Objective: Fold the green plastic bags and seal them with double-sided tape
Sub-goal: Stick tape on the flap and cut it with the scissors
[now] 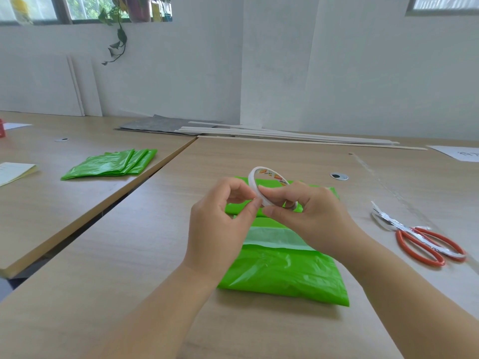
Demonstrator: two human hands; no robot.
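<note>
A folded green plastic bag [285, 275] lies on the table in front of me, with a pale whitish strip [269, 238] across its middle. Above it my right hand [311, 216] grips a white roll of double-sided tape [255, 183], tilted on edge. My left hand [220, 224] pinches at the roll's outer rim with thumb and forefinger. A stack of several folded green bags [111, 165] lies on the neighbouring table at the left.
Orange-handled scissors [425, 244] lie to the right with strips of white tape backing [388, 218] on them. Long thin boards [285, 134] lie along the back edge. Papers [15, 171] sit at far left and far right. A gap separates the two tables.
</note>
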